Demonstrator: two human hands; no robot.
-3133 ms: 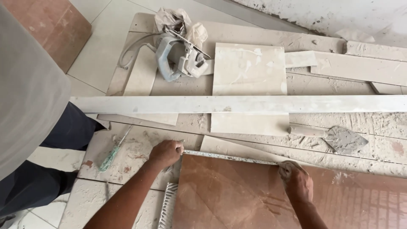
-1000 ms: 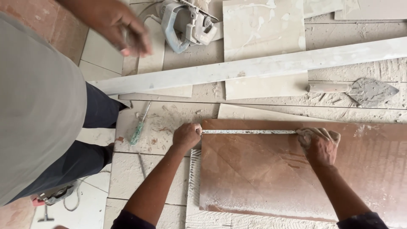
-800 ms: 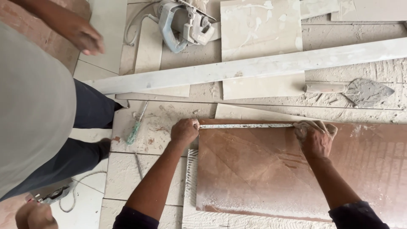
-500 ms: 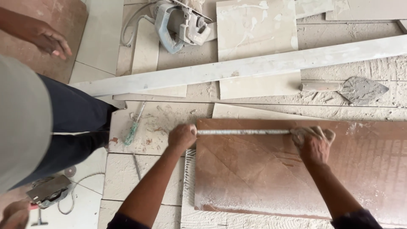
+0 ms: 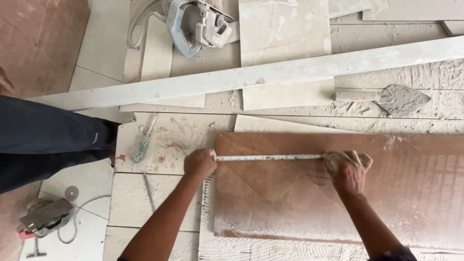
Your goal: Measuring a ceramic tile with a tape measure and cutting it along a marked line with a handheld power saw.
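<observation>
Here, a tape measure (image 5: 268,157) pulled flat sideways across the brown tile (image 5: 299,193), left hand (image 5: 199,163) pinched on its end at the tile's edge, right hand (image 5: 347,170) closed on the other end.

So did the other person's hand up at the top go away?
Yes. That hand is out of view; earlier it hung near the grey power saw. Only the other person's dark trouser leg shows, left of the green screwdriver.

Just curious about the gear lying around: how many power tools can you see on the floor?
2. A grey power saw lies at the top, beyond the long plank; another tool sits at bottom left. Others may be out of view.
</observation>
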